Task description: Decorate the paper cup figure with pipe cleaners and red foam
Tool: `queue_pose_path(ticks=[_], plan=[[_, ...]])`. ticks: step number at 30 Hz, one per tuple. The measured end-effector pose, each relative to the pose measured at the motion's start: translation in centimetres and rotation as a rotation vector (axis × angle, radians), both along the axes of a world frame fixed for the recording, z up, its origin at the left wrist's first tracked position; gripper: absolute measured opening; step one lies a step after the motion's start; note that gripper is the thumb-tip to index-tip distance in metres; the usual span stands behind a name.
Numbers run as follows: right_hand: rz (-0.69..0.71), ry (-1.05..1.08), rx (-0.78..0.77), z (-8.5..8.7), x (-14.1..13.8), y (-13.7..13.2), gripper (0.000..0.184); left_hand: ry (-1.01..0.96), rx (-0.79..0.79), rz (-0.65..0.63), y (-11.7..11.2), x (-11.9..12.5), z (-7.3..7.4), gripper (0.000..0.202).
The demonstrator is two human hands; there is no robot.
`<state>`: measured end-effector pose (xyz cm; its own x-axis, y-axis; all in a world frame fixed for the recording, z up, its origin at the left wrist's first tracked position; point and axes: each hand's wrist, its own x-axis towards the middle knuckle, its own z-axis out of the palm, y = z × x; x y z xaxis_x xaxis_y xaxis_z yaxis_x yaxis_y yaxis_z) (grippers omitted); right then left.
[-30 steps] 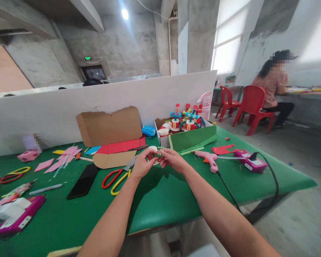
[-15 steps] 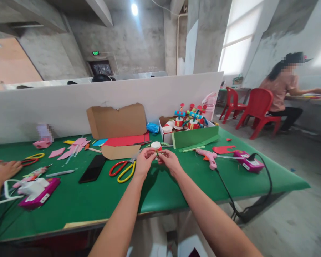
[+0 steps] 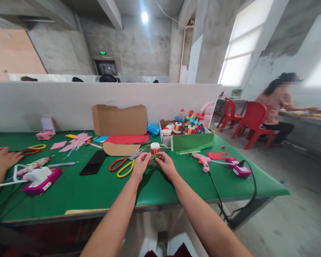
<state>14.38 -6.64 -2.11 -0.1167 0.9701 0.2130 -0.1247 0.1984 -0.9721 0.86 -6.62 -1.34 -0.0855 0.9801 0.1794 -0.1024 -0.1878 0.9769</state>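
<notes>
My left hand and my right hand are close together over the table, fingertips pinched. Between them is a short green-and-white striped coil, one end in each pinch. Just behind my fingers stands a small red paper cup with its white end up. Green striped coiled arms stick out from the cup's sides; its lower part is partly hidden by my hands. Left of my left hand lie scissors with one red and one yellow handle, blades toward the cup.
A box of finished cup figures stands behind. At right are a pink glue gun, its cord and a purple power strip. At left lie a black phone, pink paper pieces and another person's hand.
My fingertips have drawn slightly apart and lower, showing more of the striped coil and the red cup. The whole view has shifted a little with my head.
</notes>
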Motion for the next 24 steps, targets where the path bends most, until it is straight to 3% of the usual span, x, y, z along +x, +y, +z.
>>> queue_pose_path(ticks=[7,10,14,16,18,21,22,24], plan=[[0.014,-0.129,0.025,-0.6,0.2,0.4,0.022,0.046,-0.019,-0.055,0.0,0.5,-0.5,0.035],[-0.001,-0.082,-0.01,-0.4,0.3,0.3,0.022,0.054,-0.11,-0.102,-0.3,-0.2,0.9,0.031],[-0.064,0.047,-0.066,-0.5,-0.5,0.1,0.027,0.068,-0.059,-0.028,-0.1,-2.1,3.7,0.026],[-0.109,0.109,-0.088,-0.8,-1.4,-0.2,0.027,0.036,-0.034,0.029,0.1,-2.4,4.4,0.025],[-0.141,0.157,-0.104,-1.0,-2.3,-0.7,0.026,-0.015,-0.046,0.15,0.1,-1.7,4.0,0.023],[-0.135,0.147,-0.095,-1.2,-2.8,-1.1,0.024,-0.026,-0.071,0.383,-0.4,0.3,1.7,0.02],[-0.13,0.129,-0.08,-1.2,-2.7,-1.1,0.023,-0.002,-0.046,0.422,-0.6,0.9,0.8,0.021],[-0.128,0.104,-0.051,-1.1,-2.2,-0.9,0.021,0.052,-0.031,0.354,-1.1,1.8,-0.6,0.026]])
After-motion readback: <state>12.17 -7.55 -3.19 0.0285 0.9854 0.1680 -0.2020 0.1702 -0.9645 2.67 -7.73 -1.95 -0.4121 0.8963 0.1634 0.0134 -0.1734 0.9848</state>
